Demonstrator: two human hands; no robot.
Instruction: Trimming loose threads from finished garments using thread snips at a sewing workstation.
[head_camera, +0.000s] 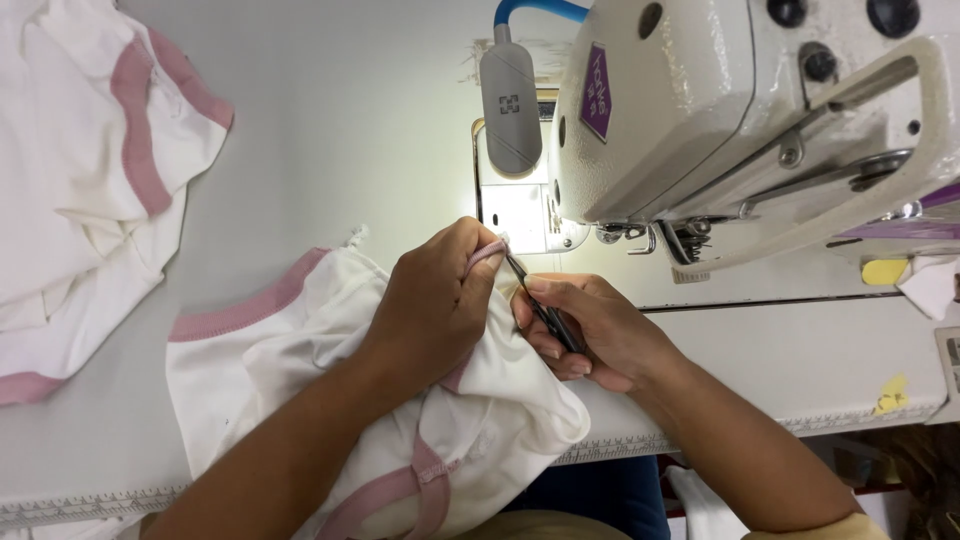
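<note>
Head view shows the white garment with pink trim (330, 400) bunched on the sewing table (330, 130), spilling over the near edge at about six o'clock from the machine's needle area. The left hand (435, 300) is closed on a fold of it, fingertips pinching a strip of pink binding (485, 253) raised at the hand's one o'clock. The right hand (590, 330), touching the cloth just at three o'clock of the left, is curled shut around a slim dark pointed tool (540, 305), probably tweezers or thread snips, whose tip meets the pinched binding.

Working that edge well seems to call for keeping the binding taut between the fingertips and the tool tip shallow, so that only thread is caught and not the knit.

At twelve o'clock sits the cream industrial sewing machine (740, 110) with its grey clip lamp (510, 100); at ten o'clock lies a pile of similar white and pink garments (90, 170).

The tool's tip and the exact stitch it touches are too small to make out, the needle hides behind the machine head, and the garment's lower part is cut off by the frame.
</note>
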